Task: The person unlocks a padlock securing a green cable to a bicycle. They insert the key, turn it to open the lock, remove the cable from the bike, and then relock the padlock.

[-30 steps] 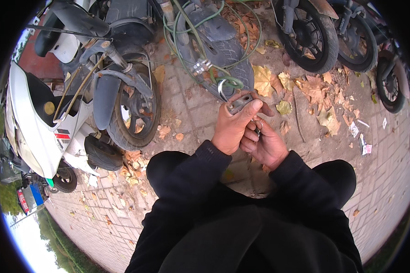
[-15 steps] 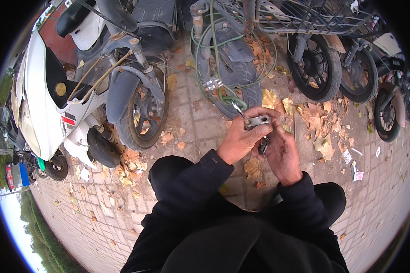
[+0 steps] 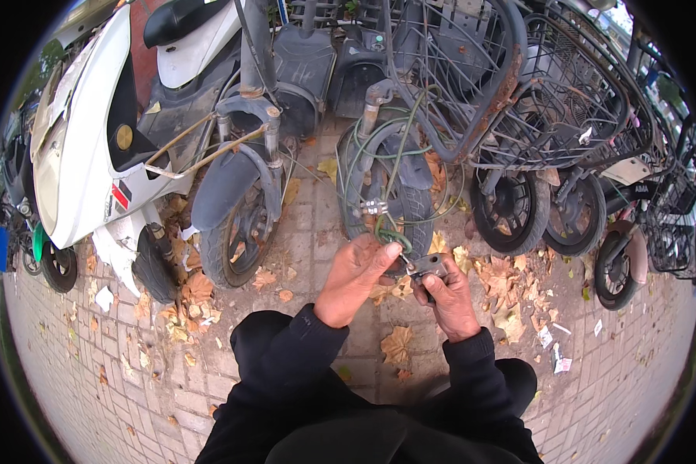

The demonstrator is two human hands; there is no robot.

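A small grey metal block with a hole in it, its exact kind unclear, is pinched between the thumb and fingers of my right hand. My left hand is closed, its thumb and fingers at the looped end of a green cable, where a short shiny rod runs toward the block; the fingers hide most of the grip. The cable hangs in loose coils around the front fork and wheel of a parked scooter. A silver fitting sits on the coils above my hands.
To the left stands a white scooter, beside another dark front wheel. Wire baskets and a rusty tube frame overhang from the upper right, above several wheels. Dry leaves and paper scraps litter the brick paving.
My right hand now holds the metal block, which was at my left hand's fingers. My left hand has shifted to the cable end. The view has tilted up, showing more of the scooters.
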